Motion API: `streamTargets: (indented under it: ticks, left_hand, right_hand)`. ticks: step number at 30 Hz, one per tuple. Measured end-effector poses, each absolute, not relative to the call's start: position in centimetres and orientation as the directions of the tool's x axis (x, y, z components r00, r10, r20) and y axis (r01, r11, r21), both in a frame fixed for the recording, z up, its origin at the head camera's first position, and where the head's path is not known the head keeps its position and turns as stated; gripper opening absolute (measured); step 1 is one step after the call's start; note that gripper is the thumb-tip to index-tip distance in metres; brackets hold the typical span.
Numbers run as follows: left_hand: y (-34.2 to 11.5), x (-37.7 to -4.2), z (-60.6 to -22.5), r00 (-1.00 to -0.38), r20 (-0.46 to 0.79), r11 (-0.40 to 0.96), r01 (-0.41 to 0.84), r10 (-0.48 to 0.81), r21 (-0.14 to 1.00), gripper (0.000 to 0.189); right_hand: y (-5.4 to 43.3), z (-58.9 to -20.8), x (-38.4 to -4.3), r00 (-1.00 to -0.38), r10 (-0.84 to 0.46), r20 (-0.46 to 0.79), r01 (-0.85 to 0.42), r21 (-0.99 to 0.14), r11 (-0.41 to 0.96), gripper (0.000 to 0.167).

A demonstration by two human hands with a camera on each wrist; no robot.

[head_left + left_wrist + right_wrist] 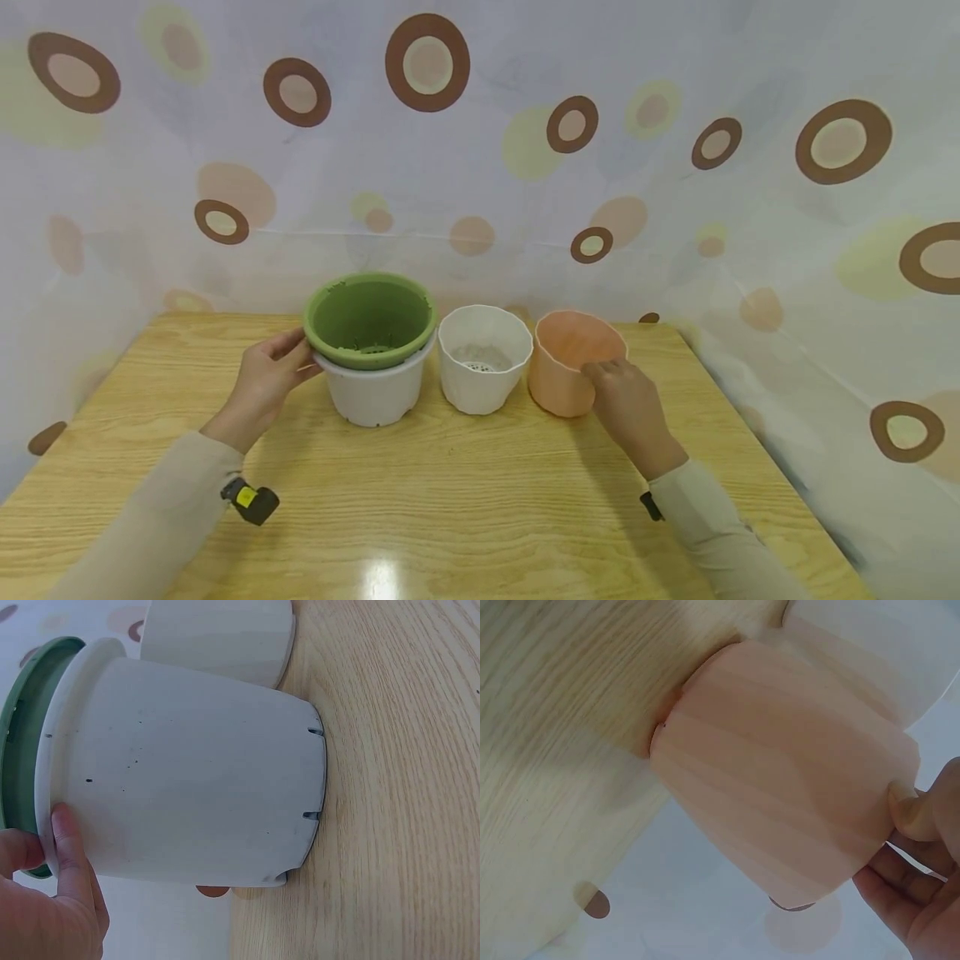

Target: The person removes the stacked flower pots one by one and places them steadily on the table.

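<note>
At the left of the row in the head view, a green flower pot [371, 360] sits nested in a larger-looking white flower pot [375, 396]. My left hand [264, 379] holds this stack by its left rim; in the left wrist view the thumb lies at the green edge and the fingers lie under the white pot's rim [46, 761]. To the right, an orange flower pot [558, 392] with a wavy rim stands on the table. Its near right rim is pinched by my right hand [630, 408], thumb outside and fingers partly hidden behind the wall.
Between the stack and the orange pot stands another white flower pot [478, 393] with drain holes in its base. All the pots line up near the back of the wooden table [465, 500]. A patterned cloth [480, 183] hangs behind and along the sides.
</note>
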State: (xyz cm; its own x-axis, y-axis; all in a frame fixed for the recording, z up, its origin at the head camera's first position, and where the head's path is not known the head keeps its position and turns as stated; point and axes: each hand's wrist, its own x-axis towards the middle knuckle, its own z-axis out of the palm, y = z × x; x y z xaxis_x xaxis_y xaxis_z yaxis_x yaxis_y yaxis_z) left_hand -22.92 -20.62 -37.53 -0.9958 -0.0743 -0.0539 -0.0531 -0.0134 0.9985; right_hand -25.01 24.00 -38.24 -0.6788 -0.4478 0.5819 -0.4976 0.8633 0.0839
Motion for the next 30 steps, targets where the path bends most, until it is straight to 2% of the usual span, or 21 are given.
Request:
streamTargets:
  ticks: [9,19,30]
  left_hand:
    - [-20.6,-22.9,-37.4,-0.995,-0.060,0.001,-0.061,-0.080,0.998,0.056]
    - [-20.6,-22.9,-37.5,-0.996,-0.058,-0.029,-0.056,-0.072,0.998,0.054]
    - [-20.6,-22.8,-37.4,-0.996,-0.064,-0.022,-0.062,-0.070,0.998,0.055]
  right_hand:
    - [23.9,-37.5,-24.6,-0.754,-0.435,0.492,-0.484,0.031,0.874,0.027]
    - [23.8,-36.6,-24.4,-0.791,-0.436,0.429,-0.473,0.023,0.881,0.023]
    - [23.8,-36.4,-24.3,-0.794,-0.445,0.413,-0.473,0.038,0.880,0.010]
